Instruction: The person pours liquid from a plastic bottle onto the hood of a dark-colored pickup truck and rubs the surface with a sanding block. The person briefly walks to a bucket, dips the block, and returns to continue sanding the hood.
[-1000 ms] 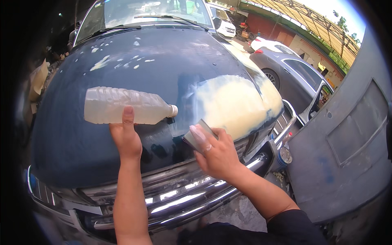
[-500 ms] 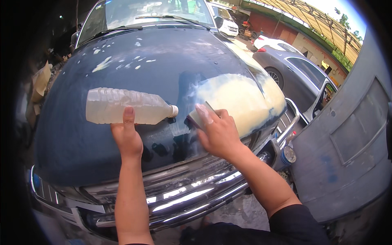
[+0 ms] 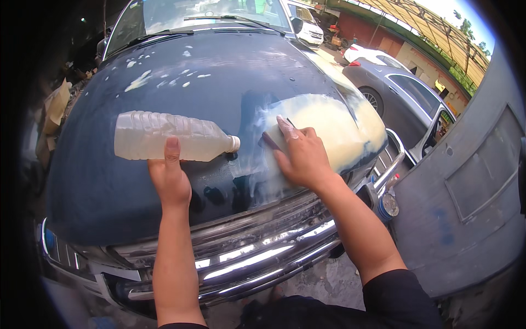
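Observation:
My left hand (image 3: 172,178) is wrapped round a clear ribbed plastic bottle (image 3: 181,136) of cloudy liquid, thumb on the near side. The bottle lies nearly level over the dark blue car hood (image 3: 126,197), its white cap toward the right. My right hand (image 3: 308,156) grips a flat sanding block (image 3: 272,141) with a dark edge, pressed on the hood. Whitish residue coats its fingertips. Beneath and beside that hand spreads a cream filler patch (image 3: 342,123), with milky wet streaks along its left and lower edges. The block's underside is hidden.
Small pale filler spots (image 3: 139,81) dot the far left of the hood. A chrome bumper bar (image 3: 257,279) runs along the near side. To the right are a grey metal door (image 3: 466,181), a paint can (image 3: 388,205) and a parked grey car (image 3: 394,90).
My right hand has slid the block away from me and slightly right across the filler's left edge. My left hand keeps hold of the bottle, nearly unmoved.

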A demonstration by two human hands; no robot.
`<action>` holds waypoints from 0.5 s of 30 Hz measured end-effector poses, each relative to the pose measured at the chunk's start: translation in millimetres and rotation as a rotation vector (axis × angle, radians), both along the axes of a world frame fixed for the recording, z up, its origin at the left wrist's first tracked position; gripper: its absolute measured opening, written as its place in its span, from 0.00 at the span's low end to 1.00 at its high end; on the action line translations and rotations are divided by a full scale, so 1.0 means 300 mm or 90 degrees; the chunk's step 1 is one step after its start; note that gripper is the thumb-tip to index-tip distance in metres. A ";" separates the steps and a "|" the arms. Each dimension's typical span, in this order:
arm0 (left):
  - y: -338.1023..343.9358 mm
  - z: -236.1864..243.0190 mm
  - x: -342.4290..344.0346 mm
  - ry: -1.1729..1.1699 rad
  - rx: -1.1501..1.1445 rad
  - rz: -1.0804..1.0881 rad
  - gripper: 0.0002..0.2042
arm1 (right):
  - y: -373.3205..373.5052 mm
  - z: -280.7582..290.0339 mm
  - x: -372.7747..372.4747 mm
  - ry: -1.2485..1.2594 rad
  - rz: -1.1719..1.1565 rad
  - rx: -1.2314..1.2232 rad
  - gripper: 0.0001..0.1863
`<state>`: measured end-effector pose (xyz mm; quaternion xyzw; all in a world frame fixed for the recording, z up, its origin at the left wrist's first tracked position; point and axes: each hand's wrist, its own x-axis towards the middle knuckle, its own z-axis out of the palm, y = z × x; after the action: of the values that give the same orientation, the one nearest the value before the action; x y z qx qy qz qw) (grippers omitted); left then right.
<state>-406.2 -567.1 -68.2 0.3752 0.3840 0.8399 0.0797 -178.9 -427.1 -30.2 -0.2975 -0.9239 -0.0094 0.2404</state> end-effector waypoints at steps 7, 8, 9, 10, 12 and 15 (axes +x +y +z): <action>-0.014 -0.008 -0.020 -0.011 -0.009 0.006 0.24 | -0.238 -0.190 0.113 0.036 0.195 0.183 0.32; -0.016 -0.017 -0.026 -0.010 -0.010 -0.006 0.24 | -0.215 -0.187 0.149 0.023 0.192 0.171 0.33; -0.021 -0.017 -0.031 -0.008 -0.011 -0.017 0.24 | -0.178 -0.177 0.194 0.012 0.189 0.158 0.34; -0.022 -0.009 -0.028 -0.008 -0.010 -0.013 0.24 | -0.117 -0.174 0.223 0.051 0.168 0.164 0.35; -0.012 -0.002 -0.012 -0.016 -0.009 -0.009 0.23 | -0.021 -0.151 0.262 0.059 0.167 0.179 0.34; 0.003 -0.011 -0.012 -0.021 0.011 -0.006 0.23 | -0.080 -0.167 0.202 0.060 0.269 0.192 0.30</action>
<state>-409.8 -566.1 -71.5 0.3642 0.3733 0.8488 0.0868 -118.2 -451.0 -80.1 -0.0590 -0.9414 -0.0825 0.3215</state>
